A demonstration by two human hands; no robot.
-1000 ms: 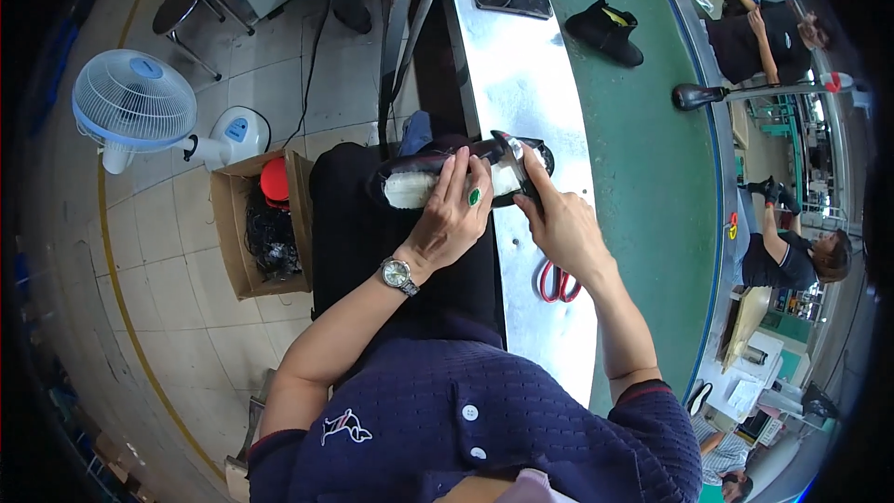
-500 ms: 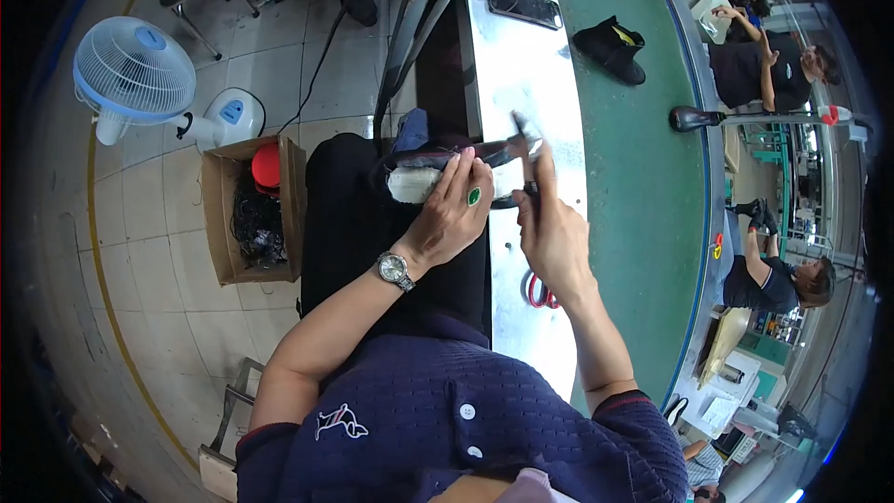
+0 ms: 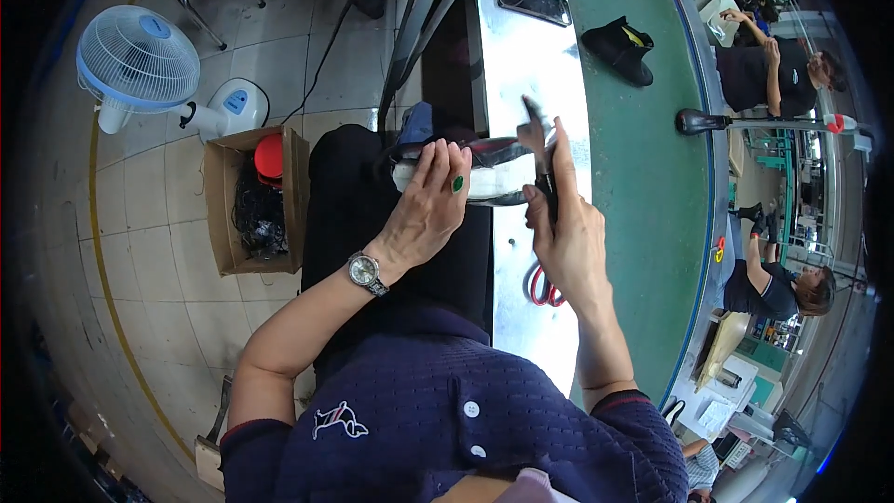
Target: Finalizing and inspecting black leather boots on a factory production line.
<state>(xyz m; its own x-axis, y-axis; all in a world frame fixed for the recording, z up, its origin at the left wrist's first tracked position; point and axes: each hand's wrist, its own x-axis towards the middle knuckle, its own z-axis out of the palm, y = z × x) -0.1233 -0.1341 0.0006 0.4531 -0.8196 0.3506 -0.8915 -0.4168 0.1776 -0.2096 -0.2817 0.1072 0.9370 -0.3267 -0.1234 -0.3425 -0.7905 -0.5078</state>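
Observation:
A black shoe (image 3: 498,181) lies bottom up across my lap and the edge of the metal bench, its pale underside showing between dark edges. My left hand (image 3: 421,219) grips it at the end nearer my lap, fingers pressed together over the far edge. At the opposite end, my right hand (image 3: 572,235) is closed around the dark handle of a hammer (image 3: 534,135). The hammer's head is blurred and hovers over or close to the shoe; whether it touches cannot be made out. My right index finger points up along the handle.
Red-handled scissors (image 3: 547,287) lie beside my right forearm. Farther along the bench (image 3: 521,65) is a phone (image 3: 531,3) with a cable. A black boot (image 3: 619,49) rests on the green belt (image 3: 643,186). Left are a cardboard box (image 3: 223,224) and fan (image 3: 140,61); co-workers sit across.
My left hand has slid left along the shoe, uncovering more of its pale underside. My right hand and the hammer have moved slightly right. The whole view has shifted a little.

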